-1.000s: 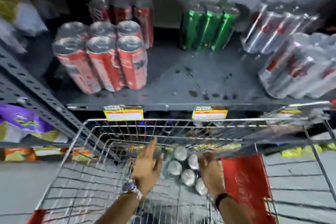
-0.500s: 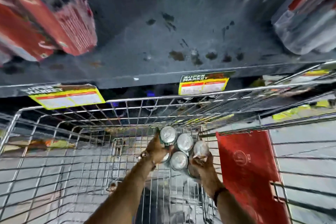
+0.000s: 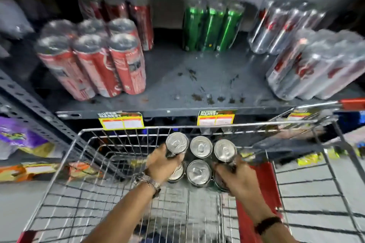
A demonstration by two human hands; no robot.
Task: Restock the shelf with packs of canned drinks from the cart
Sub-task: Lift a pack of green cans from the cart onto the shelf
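A shrink-wrapped pack of cans (image 3: pixel 200 159), silver tops up, hangs over the wire cart (image 3: pixel 83 163), near its front rim. My left hand (image 3: pixel 163 163) grips the pack's left side and my right hand (image 3: pixel 235 178) grips its right side; the can bodies are mostly hidden. The grey metal shelf (image 3: pixel 197 85) lies just beyond the cart, with a bare stained patch in its middle.
On the shelf stand red can packs (image 3: pixel 94 61) at the left, a green pack (image 3: pixel 212 25) at the back and silver packs (image 3: pixel 316 65) at the right. Yellow price tags (image 3: pixel 122 123) hang on the shelf edge. A red cart flap (image 3: pixel 262 193) is at my right wrist.
Both hands closed on the pack down in the cart and have lifted it up toward the cart's rim. The view has swung from down into the cart back to the shelf.
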